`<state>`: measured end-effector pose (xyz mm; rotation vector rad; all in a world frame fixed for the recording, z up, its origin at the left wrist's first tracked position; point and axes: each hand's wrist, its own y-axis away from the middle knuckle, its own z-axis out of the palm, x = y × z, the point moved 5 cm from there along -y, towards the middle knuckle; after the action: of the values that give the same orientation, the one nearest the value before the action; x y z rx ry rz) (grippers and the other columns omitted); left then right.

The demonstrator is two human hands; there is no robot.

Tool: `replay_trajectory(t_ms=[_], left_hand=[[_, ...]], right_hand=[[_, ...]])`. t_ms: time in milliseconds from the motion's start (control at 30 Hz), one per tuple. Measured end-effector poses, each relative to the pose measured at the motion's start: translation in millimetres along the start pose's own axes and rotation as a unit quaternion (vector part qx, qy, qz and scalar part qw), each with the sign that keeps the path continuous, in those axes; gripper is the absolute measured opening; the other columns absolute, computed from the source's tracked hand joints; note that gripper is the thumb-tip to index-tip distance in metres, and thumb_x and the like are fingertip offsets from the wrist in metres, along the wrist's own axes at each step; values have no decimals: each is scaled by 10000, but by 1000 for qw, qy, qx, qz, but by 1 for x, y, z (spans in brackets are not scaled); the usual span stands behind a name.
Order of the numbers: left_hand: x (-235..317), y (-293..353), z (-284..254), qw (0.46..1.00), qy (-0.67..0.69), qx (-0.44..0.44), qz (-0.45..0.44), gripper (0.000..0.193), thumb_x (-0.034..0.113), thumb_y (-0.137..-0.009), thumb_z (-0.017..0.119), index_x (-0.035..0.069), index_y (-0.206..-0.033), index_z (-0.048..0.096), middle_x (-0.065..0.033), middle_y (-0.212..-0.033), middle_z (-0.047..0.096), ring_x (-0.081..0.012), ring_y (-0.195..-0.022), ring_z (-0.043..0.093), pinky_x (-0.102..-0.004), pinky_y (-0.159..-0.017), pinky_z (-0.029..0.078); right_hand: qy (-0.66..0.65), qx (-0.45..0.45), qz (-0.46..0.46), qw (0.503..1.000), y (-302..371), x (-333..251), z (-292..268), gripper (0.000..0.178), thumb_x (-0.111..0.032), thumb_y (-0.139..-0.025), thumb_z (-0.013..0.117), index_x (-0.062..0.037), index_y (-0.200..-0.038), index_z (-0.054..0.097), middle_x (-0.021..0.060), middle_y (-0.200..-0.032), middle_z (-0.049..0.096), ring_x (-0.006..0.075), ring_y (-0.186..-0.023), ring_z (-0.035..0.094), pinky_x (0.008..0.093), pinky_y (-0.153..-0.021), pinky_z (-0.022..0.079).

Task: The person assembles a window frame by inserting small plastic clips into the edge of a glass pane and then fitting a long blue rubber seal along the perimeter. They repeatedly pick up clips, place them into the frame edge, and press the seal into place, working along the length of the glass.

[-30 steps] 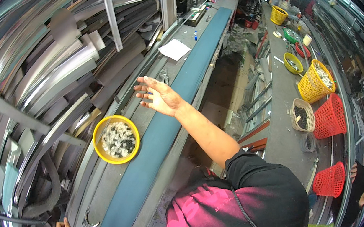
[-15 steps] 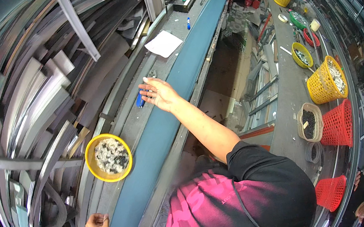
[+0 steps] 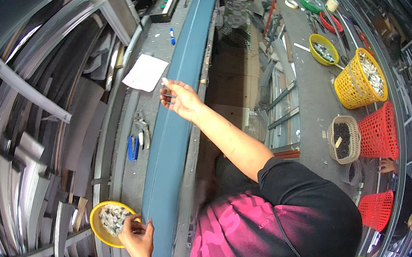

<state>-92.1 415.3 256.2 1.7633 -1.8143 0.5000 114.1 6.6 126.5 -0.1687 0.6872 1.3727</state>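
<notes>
My left hand (image 3: 138, 240) is at the near right rim of a yellow bowl (image 3: 97, 232). Its fingers bend over the rim, thumb and forefinger apart, nothing visible between them. Small white and black pieces (image 3: 113, 217) fill the bowl. Over a long blue-grey profile (image 3: 160, 158), my right hand (image 3: 181, 100) has its fingers curled in and the thumb close to them. A small pale spot shows at the thumb tip; what the fingers hold, if anything, is unclear. A blue-handled hand tool (image 3: 133, 147) and a grey metal tool (image 3: 143, 130) lie left of the profile.
White paper (image 3: 145, 73) and a blue marker (image 3: 172, 36) lie farther along the bench. Metal profiles (image 3: 29, 167) crowd the left. On the right bench stand a yellow basket (image 3: 351, 88), red baskets (image 3: 377, 132) and a beige basket (image 3: 332, 145). Another person's hand (image 3: 389, 166) shows at far right.
My left hand has moved forward to the bowl's rim, its thumb and forefinger now apart. My right hand is now over the profile, away from the blue-handled tool, its fingers more curled. The view has shifted.
</notes>
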Motion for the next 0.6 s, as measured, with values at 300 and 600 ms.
replay_trajectory(t_ms=[300, 600], left_hand=[[172, -72, 52, 975, -24, 119, 186, 812, 76, -703, 989, 47, -1450, 674, -156, -1337, 673, -309, -1187, 656, -413, -943, 561], [464, -196, 175, 785, 411, -124, 446, 807, 541, -917, 916, 7, -1461, 650, -214, -1162, 731, -413, -1144, 723, -557, -984, 596]], right_hand=[[97, -218, 52, 970, -63, -116, -38, 893, -463, -1008, 873, -19, -1656, 449, 237, -1539, 636, 349, -1392, 651, 536, -1202, 556], [157, -254, 71, 952, -214, -343, -120, 1092, -652, -920, 868, 30, -1661, 445, 248, -1522, 632, 367, -1405, 646, 558, -1178, 581]])
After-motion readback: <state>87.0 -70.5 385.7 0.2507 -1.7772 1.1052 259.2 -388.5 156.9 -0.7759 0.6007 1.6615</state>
